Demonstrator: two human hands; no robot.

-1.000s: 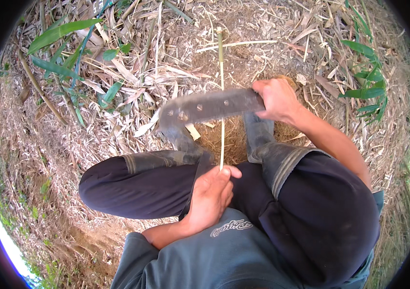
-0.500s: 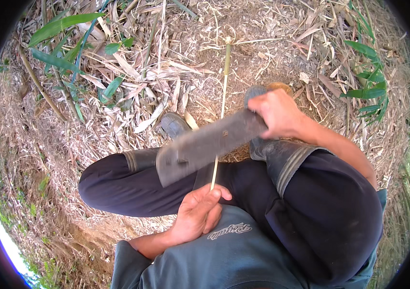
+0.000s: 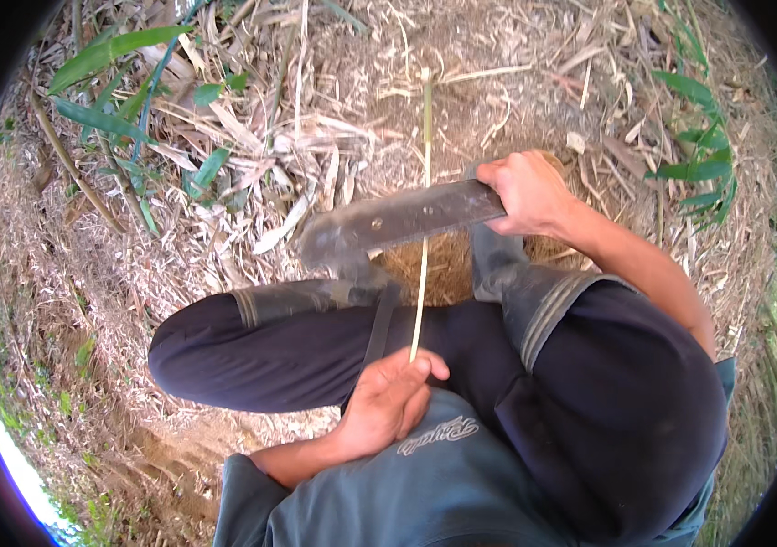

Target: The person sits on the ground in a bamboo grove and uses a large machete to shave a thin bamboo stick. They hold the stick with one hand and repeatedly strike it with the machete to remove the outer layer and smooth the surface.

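Observation:
Near my belly, my left hand (image 3: 388, 401) pinches the near end of a thin pale bamboo stick (image 3: 421, 301) between thumb and fingers. The stick runs straight away from me, and its far part is thicker and greenish, ending over the ground litter. My right hand (image 3: 533, 193) is closed at the right end of a broad, dark machete (image 3: 407, 217); the handle is hidden in the fist. The blade lies crosswise over the middle of the stick, slightly blurred, its wide tip to the left. Whether its edge touches the stick I cannot tell.
My bent legs in dark trousers (image 3: 261, 360) and rubber boots (image 3: 498, 264) frame the stick on both sides. A dark strap-like strip (image 3: 383, 324) lies by the left leg. Dry leaves and shavings (image 3: 315, 137) cover the ground, with green leaves (image 3: 694, 170) at both sides.
The machete has moved away from me along the stick, and its tip has swung farther out. My right hand has shifted slightly right; my left hand, still pinching the stick, has moved slightly right.

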